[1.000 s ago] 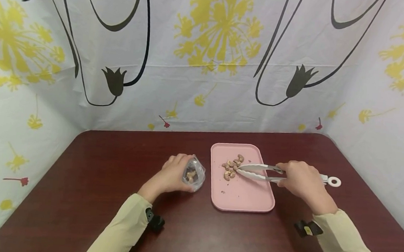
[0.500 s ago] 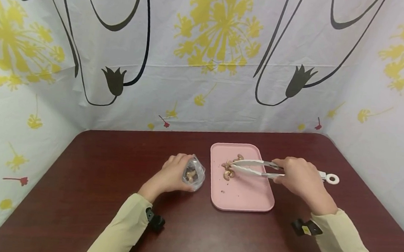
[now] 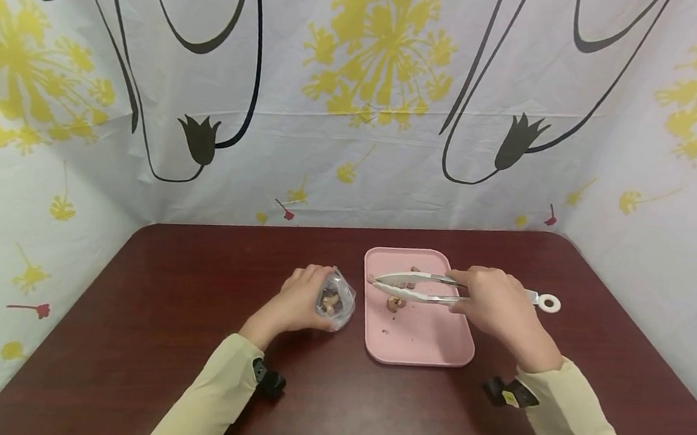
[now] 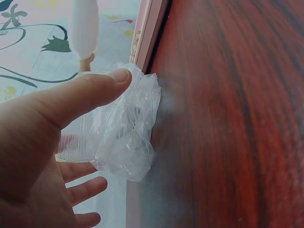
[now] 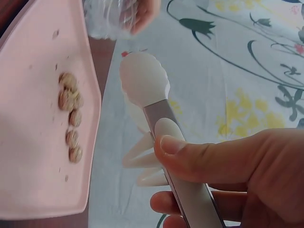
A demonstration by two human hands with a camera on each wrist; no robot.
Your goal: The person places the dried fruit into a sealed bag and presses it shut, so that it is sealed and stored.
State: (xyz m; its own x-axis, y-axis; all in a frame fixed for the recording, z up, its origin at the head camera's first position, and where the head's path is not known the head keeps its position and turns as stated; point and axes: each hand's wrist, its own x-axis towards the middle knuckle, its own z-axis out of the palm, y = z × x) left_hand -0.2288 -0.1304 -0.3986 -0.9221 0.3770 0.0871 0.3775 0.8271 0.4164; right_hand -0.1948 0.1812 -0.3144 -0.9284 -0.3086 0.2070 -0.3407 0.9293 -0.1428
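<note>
My left hand point(image 3: 300, 302) holds a crinkled clear plastic bag point(image 3: 341, 307) upright on the table, left of a pink tray point(image 3: 425, 341). Some cashews point(image 3: 331, 303) show inside its open mouth. With my right hand point(image 3: 499, 307) I grip white-tipped tongs point(image 3: 407, 294) above the tray, thumb along one arm. A brown cashew point(image 4: 85, 62) is pinched at their tips, over the tray's left rim near the bag. More cashews point(image 5: 67, 97) lie on the tray, partly hidden behind the tongs in the head view.
Small crumbs point(image 3: 385, 331) dot the pink tray. The dark red wooden table point(image 3: 203, 315) is enclosed at the back and sides by white cloth point(image 3: 304, 158) with a flower print. Black wrist cameras point(image 3: 271, 385) sit at both sleeves.
My right hand has moved left with the tongs, from the cashew pile to the tray's left rim, and the tongs have closed on a cashew. The left hand and bag have stayed put.
</note>
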